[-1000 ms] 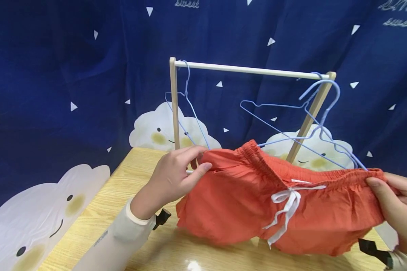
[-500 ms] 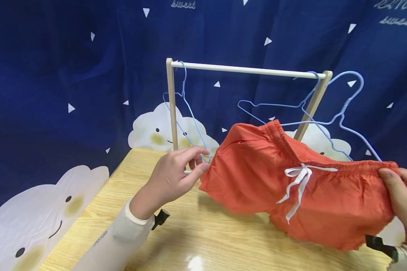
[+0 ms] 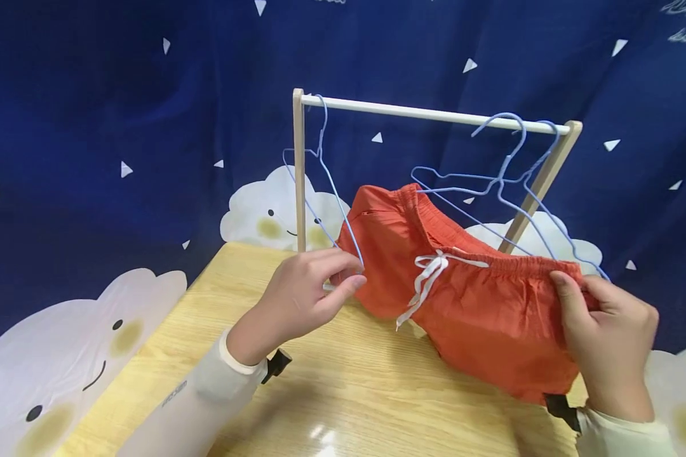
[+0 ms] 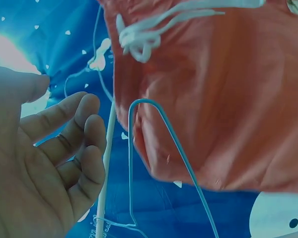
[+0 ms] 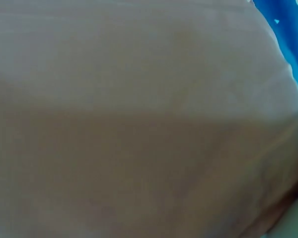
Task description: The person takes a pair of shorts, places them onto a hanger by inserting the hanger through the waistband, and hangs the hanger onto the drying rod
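Note:
Orange-red shorts (image 3: pixel 491 311) with a white drawstring bow (image 3: pixel 431 266) hang on a blue wire hanger (image 3: pixel 509 158), whose arms go into the waistband. My right hand (image 3: pixel 612 330) pinches the waistband's right end, thumb in front. The hanger's hook is near the rack's white rail (image 3: pixel 400 111); whether they touch I cannot tell. My left hand (image 3: pixel 300 295) has loosely curled fingers and holds nothing, beside another blue hanger (image 3: pixel 324 117) on the rail's left end. In the left wrist view, that hand (image 4: pixel 49 148) is apart from the shorts (image 4: pixel 213 99). Blurred cloth fills the right wrist view.
A small rack with wooden posts (image 3: pixel 300 171) stands on a light wood table (image 3: pixel 343 400). Another blue hanger (image 3: pixel 457 176) hangs at the rail's right end, behind the shorts. A dark blue curtain (image 3: pixel 91 95) with white clouds and triangles covers the back.
My right hand has lifted the shorts with their hanger, first to the right, then left toward the rack's rail. My left hand has come away from the shorts' left side.

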Available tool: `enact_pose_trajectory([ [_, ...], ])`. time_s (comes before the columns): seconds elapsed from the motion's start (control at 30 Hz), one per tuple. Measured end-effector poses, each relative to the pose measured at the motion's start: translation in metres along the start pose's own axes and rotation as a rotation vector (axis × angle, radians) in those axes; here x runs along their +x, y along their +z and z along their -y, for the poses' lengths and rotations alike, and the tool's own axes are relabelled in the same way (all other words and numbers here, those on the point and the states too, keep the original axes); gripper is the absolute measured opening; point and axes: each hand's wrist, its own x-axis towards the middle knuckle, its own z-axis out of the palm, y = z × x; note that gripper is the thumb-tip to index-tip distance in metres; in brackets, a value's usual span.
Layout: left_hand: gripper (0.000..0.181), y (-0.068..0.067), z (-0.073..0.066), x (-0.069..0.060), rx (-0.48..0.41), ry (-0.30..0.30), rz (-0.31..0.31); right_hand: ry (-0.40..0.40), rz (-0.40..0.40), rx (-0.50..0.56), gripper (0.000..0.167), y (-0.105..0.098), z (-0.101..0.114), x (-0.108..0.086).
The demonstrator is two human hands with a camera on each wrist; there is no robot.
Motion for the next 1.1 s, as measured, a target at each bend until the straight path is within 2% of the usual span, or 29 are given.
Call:
enact_pose_trajectory([
  [0.23,0.008,0.002,0.002,0.000,0.023,-0.004,-0.005,-0.004,-0.012,-0.022,0.044,0.030,0.020,0.021],
  [0.43,0.009,0.002,0.005,-0.001,0.035,-0.008,-0.006,0.019,0.040,-0.057,0.047,0.047,0.031,0.040],
  [0.6,0.009,0.003,0.005,0.000,0.031,-0.014,0.002,0.022,0.070,-0.096,0.049,0.062,0.034,0.049],
  [0.87,0.009,0.004,0.006,0.002,0.028,-0.014,0.008,0.049,0.107,-0.163,0.052,0.085,0.029,0.045],
  [1.1,0.011,0.003,0.006,0.002,0.030,-0.028,0.009,-0.010,0.124,-0.163,0.051,0.096,0.025,0.036],
])
